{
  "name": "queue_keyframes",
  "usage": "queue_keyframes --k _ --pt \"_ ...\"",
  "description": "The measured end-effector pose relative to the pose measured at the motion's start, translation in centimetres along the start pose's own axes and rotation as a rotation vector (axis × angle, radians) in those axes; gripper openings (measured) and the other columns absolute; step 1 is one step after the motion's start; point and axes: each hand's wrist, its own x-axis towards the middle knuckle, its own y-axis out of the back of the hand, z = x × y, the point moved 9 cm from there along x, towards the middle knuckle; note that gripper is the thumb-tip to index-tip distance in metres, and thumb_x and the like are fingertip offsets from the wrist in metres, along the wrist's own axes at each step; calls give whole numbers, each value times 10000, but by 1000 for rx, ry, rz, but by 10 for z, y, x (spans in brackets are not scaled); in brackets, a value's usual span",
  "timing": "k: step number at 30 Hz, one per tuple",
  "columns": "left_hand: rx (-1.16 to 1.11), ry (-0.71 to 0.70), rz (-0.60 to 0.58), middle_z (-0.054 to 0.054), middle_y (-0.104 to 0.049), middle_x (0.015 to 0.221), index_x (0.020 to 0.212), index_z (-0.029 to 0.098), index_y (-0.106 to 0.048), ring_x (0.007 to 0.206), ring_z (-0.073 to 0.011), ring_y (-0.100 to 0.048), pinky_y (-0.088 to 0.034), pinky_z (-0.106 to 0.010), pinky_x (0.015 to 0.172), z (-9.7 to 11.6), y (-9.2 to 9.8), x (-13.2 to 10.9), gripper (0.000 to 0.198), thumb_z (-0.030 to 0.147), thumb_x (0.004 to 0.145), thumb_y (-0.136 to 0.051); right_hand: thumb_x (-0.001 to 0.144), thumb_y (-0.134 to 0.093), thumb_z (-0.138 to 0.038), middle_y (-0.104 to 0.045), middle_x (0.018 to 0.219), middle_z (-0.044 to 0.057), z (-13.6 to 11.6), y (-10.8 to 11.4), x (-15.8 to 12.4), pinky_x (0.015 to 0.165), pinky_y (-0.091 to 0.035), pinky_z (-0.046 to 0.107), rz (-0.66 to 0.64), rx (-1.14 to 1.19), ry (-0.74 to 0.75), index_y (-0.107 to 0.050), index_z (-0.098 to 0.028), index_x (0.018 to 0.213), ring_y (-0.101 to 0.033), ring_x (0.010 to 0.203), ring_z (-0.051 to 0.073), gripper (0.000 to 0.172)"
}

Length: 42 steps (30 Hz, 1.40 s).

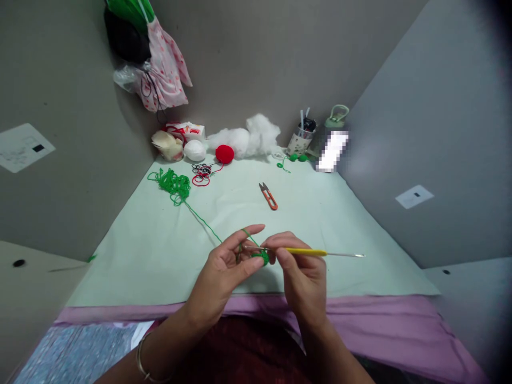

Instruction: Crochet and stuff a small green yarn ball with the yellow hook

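My left hand (232, 264) pinches a small green crochet piece (262, 257) between thumb and fingers, with a strand of green yarn looped over its raised index finger. In my right hand (302, 266) is a yellow-handled crochet hook (306, 252), held like a pen. One metal end points left to the green piece; the other sticks out to the right. Whether the tip sits inside a stitch is too small to tell. From the left hand the green yarn (204, 221) runs back to a loose green heap (174, 184) on the table.
Orange thread snips (268, 196) lie beyond my hands. Along the back stand a red yarn ball (224, 154), a white ball (195, 150), white stuffing (250, 137), a pen holder (301, 137) and small green pieces (298, 158). Grey partitions (280, 64) enclose the table (320, 213).
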Motion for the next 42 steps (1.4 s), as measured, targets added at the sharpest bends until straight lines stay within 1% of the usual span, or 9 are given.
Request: queue_keyframes --k 6,16,24,29,32,35,37,39,42 --pt "131 -22 43 4 -667 928 1245 324 -795 870 -130 -564 -456 -255 856 2 7 -1 396 311 855 -863 985 -715 -338 -741 841 41 16 5 3 620 -515 278 50 193 -145 -795 -207 928 -616 656 129 164" --pt "250 -61 86 6 -630 911 1245 313 -791 835 -137 -519 -431 -261 839 8 12 -1 390 256 861 -830 1054 -610 -311 -758 874 47 13 1 3 630 -550 276 -10 227 -131 -745 -200 951 -660 683 135 203" --pt "415 -189 130 14 -633 916 1235 320 -791 793 -134 -516 -436 -273 855 17 14 -4 374 184 886 -783 1055 -518 -100 -756 1002 48 -27 -3 -13 755 -585 323 -66 -178 228 -723 -236 1151 -691 847 161 264" --pt "424 -213 182 13 -641 860 1197 301 -815 750 -137 -516 -453 -279 814 22 15 -7 370 180 847 -819 1029 -517 -76 -758 1001 68 -33 -13 -17 779 -611 368 -125 -356 359 -694 -241 1172 -726 921 206 281" --pt "309 -170 184 10 -644 860 1218 281 -810 753 -125 -528 -463 -256 790 17 13 -6 410 201 820 -858 990 -602 -78 -765 1033 71 -37 -21 -23 761 -623 348 -133 -602 512 -716 -264 1214 -735 922 209 313" --pt "53 22 77 17 -626 835 1334 253 -753 688 -91 -492 -422 -210 656 -2 7 -1 557 269 797 -898 953 -681 -94 -754 1060 69 -40 -24 -28 746 -623 338 -106 -707 613 -744 -295 1257 -733 933 215 370" --pt "-97 155 -2 64 -531 690 1345 205 -745 570 -53 -364 -422 -202 638 -12 2 0 576 286 797 -905 981 -647 -111 -749 1021 61 -37 -14 -21 749 -615 348 -58 -572 512 -760 -294 1231 -724 908 212 330" --pt "-173 197 -27 112 -407 596 1294 170 -771 516 -31 -237 -492 -232 754 -11 1 2 510 268 810 -898 1018 -594 -126 -739 932 41 -27 0 -11 722 -590 341 28 -335 322 -779 -277 1136 -693 819 188 267" --pt "-153 131 12 82 -512 699 1251 214 -797 537 -23 -263 -503 -247 805 0 6 3 478 251 789 -911 1048 -583 -183 -714 846 17 -13 8 -1 652 -544 313 80 -4 123 -777 -253 1006 -628 691 148 210"
